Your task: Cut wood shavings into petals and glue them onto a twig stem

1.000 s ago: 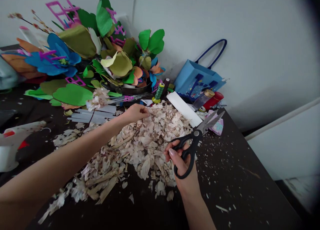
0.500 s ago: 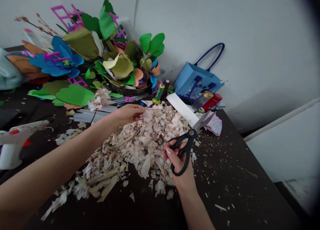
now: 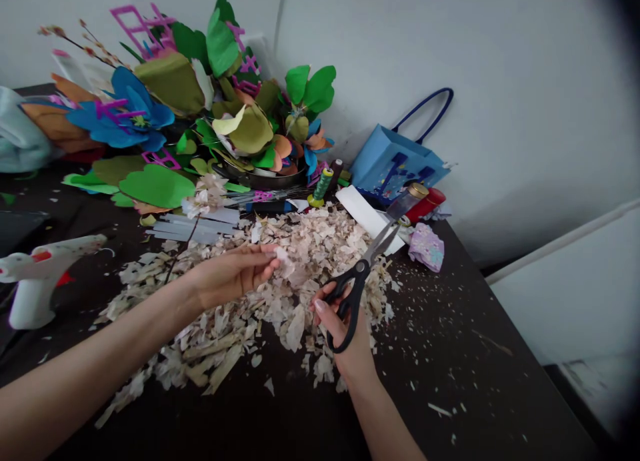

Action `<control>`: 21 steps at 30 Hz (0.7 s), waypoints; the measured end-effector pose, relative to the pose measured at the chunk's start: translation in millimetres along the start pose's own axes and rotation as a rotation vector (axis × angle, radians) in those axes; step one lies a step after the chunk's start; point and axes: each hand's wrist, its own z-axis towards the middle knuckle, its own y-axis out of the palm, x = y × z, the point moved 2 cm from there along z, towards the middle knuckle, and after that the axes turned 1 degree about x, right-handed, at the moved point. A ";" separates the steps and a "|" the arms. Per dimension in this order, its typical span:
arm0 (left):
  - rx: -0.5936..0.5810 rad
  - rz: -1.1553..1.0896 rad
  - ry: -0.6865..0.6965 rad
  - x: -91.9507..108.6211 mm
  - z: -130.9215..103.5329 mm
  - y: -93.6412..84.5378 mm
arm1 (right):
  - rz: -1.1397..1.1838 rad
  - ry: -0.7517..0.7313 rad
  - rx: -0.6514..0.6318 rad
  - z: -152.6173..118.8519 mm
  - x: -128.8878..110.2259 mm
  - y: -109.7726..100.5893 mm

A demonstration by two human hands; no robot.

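Note:
A small pale petal piece (image 3: 285,261) is pinched between the thumb and fingers of my left hand (image 3: 240,272), just over the heap. My right hand (image 3: 345,327) is closed round the black handles of the scissors (image 3: 361,267), whose blades are parted and point up and to the right. Beneath both hands spreads a wide heap of pale, papery scraps (image 3: 295,327) on the dark table (image 3: 310,421). A stem with a pale flower (image 3: 205,195) stands out behind my left wrist.
A white glue gun (image 3: 37,281) stands at the left, beside translucent sticks (image 3: 195,226). Colourful felt flowers (image 3: 135,114) fill the back left. Thread spools (image 3: 319,187), a white strip (image 3: 363,211), a jar (image 3: 407,199) and a blue bag (image 3: 390,161) stand behind the heap.
My left hand has come back toward me and lower, with the pale piece in its fingers. The scissors in my right hand have shifted a little to the left.

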 end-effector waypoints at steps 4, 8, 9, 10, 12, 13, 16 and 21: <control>0.037 -0.114 -0.059 -22.1 -17.6 -7.1 | -0.036 -0.012 -0.048 -7.0 7.5 11.2; 0.067 -0.182 -0.062 -33.7 -22.0 -6.1 | 0.046 -0.036 -0.107 -14.9 12.2 25.5; 0.075 -0.187 -0.062 -35.9 -22.6 -5.9 | 0.058 -0.041 -0.108 -16.5 13.3 28.1; 0.082 -0.189 -0.062 -38.0 -23.2 -6.1 | 0.062 -0.045 -0.097 -17.7 14.7 29.9; 0.082 -0.182 -0.065 -42.2 -24.4 -7.0 | 0.049 -0.051 -0.057 -19.1 18.0 31.4; 0.073 -0.174 -0.068 -44.2 -24.7 -7.7 | 0.039 -0.053 -0.034 -19.3 20.0 31.3; 0.048 -0.155 -0.075 -49.4 -24.4 -10.8 | 0.011 -0.030 -0.007 -18.8 27.1 30.2; 0.056 -0.133 -0.094 -53.1 -23.0 -14.2 | 0.067 0.010 -0.018 -19.2 32.4 31.8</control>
